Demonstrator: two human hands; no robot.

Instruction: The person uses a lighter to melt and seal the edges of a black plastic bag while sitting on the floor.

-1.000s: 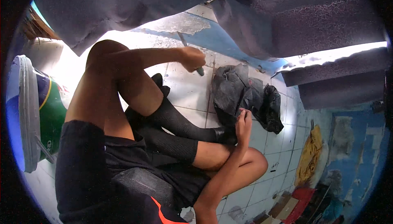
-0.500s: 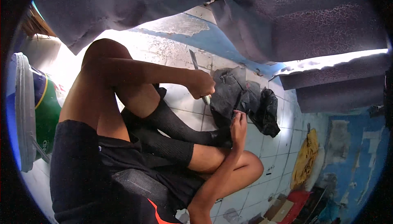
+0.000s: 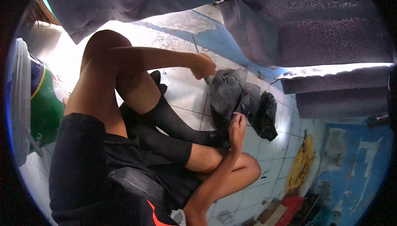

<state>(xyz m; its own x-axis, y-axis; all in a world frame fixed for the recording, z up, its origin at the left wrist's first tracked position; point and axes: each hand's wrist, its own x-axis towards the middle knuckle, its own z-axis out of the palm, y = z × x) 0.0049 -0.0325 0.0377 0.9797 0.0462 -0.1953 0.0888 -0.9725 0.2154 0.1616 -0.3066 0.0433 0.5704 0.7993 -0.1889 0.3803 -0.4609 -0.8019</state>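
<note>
My left hand [image 3: 202,66] is closed around the handle of a knife [image 3: 194,44]. Its narrow blade points away from me, and the handle's end shows below the fist. Just right of that fist, a crumpled black plastic bag [image 3: 225,91] lies on the tiles, matt grey-black on one side and shinier on the other. My right hand [image 3: 237,130] is at the bag's near edge, fingers pinched together on it. What else may lie under or inside the bag is hidden.
My bent legs in black socks [image 3: 178,122] fill the middle. A green and white bucket [image 3: 45,110] stands at left. Dark grey sheeting [image 3: 314,27] hangs across the far side. A yellow cloth [image 3: 300,164] and a cardboard piece [image 3: 271,213] are at right by the blue wall [image 3: 355,172].
My left hand has moved away from me with the knife, and the blade now shows thinner. The right hand stays at the bag's edge. The whole view has shifted slightly.
</note>
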